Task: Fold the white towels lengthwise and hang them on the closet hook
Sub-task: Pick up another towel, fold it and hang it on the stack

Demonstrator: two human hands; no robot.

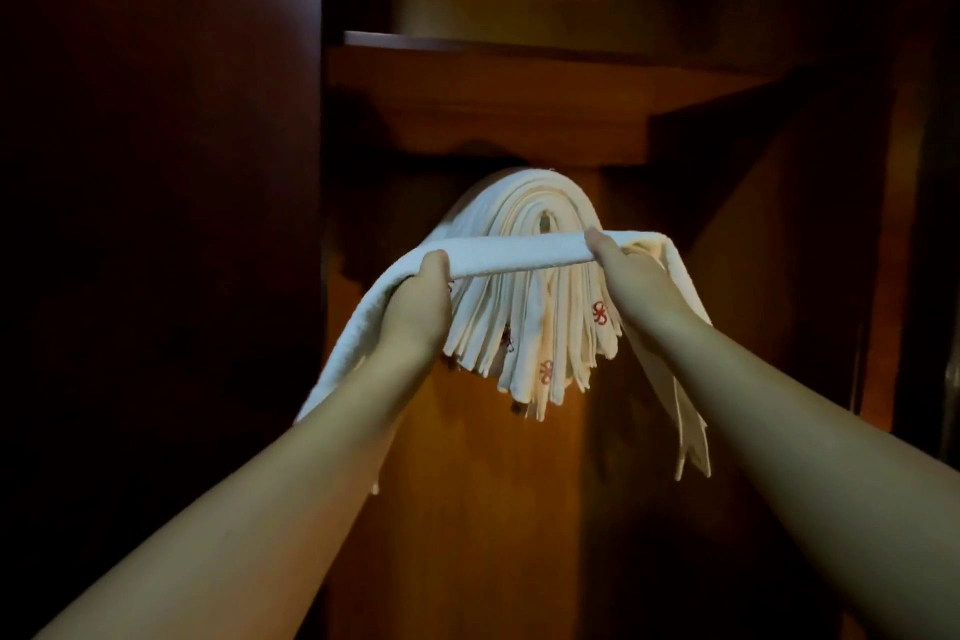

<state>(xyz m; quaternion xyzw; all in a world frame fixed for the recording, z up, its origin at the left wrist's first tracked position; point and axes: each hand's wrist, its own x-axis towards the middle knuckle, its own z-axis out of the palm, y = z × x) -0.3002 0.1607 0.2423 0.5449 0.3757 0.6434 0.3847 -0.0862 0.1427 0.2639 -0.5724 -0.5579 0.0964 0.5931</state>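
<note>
I held one folded towel (519, 252) stretched level between both hands, directly in front of the stack of hung towels (535, 307) at the far middle of the closet. My left hand (415, 296) was curled round the towel's left portion, fingers wrapped underneath, and the loose end fell down past my left forearm. My right hand (628, 276) gripped the right portion in the same way, with the other end draping down on the right side of my arm. The hold was spaced either side of the stack, in my judgement so that the towel's middle could pass over the top of the pile and both ends hang evenly. The hung towels were looped over a support beneath the wooden shelf (519, 52); the hook itself was hidden by the cloth and the light was poor, so I could not confirm its form. Several hung towels showed a small red emblem (600, 313) near their lower ends. The held towel appeared to touch the front of the stack but was not yet over it. The dark closet door (156, 224) stood at the left.
</note>
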